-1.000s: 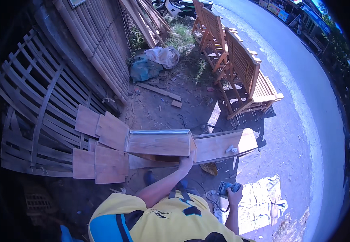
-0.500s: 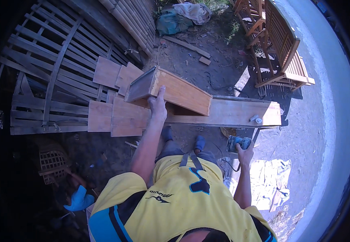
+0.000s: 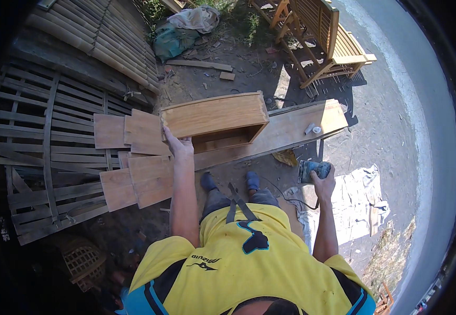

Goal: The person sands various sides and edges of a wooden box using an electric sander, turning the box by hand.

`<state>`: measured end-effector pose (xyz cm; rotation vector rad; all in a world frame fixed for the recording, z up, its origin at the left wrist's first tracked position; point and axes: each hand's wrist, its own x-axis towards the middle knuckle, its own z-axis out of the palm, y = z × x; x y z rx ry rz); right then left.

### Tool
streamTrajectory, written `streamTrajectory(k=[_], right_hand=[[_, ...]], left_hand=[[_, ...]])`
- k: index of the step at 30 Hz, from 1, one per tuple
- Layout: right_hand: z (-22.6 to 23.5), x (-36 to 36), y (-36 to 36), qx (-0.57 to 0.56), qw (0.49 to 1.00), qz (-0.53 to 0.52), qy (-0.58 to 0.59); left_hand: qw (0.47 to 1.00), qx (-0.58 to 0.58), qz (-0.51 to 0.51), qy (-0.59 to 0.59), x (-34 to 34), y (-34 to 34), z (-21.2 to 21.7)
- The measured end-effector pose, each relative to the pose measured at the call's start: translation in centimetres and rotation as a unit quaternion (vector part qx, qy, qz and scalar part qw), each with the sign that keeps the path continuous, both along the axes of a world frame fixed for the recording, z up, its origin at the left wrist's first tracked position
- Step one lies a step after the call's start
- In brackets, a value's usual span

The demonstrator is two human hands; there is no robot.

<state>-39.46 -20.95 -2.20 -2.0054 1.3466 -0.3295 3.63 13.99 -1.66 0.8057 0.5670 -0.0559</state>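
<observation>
A wooden drawer (image 3: 212,114) rests tilted on a long board bench (image 3: 291,124), its hollow side toward me. My left hand (image 3: 179,145) grips the drawer's near left corner, with the thumb up on its side and the other fingers partly hidden. Off to the right, my right hand (image 3: 324,185) is wrapped round a teal electric sander (image 3: 312,171), held in the air beyond the bench's near edge. A dark cord hangs from the sander. Two small white pieces (image 3: 313,129) lie on the bench near its right end.
Flat wooden panels (image 3: 152,178) lie at the bench's left on a slatted bamboo frame (image 3: 49,136). A wooden slatted bench (image 3: 327,47) stands far right. A white sheet (image 3: 354,202) covers ground at right. A woven basket (image 3: 83,260) sits lower left.
The drawer has been turned, its right end swinging away and its hollow side now showing more. My left hand has shifted to its left corner. The sander stays in my right hand.
</observation>
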Motion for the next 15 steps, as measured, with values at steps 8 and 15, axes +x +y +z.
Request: streamTrajectory(k=[8, 15], right_hand=[[4.0, 3.5, 0.3, 0.031, 0.998, 0.003, -0.053], [5.5, 11.2, 0.4, -0.131, 0.981, 0.115, -0.085]], left_hand=[[0.997, -0.050, 0.008, 0.054, -4.5, -0.9, -5.1], [0.996, -0.041, -0.051, 0.065, -7.9, 3.9, -7.8]])
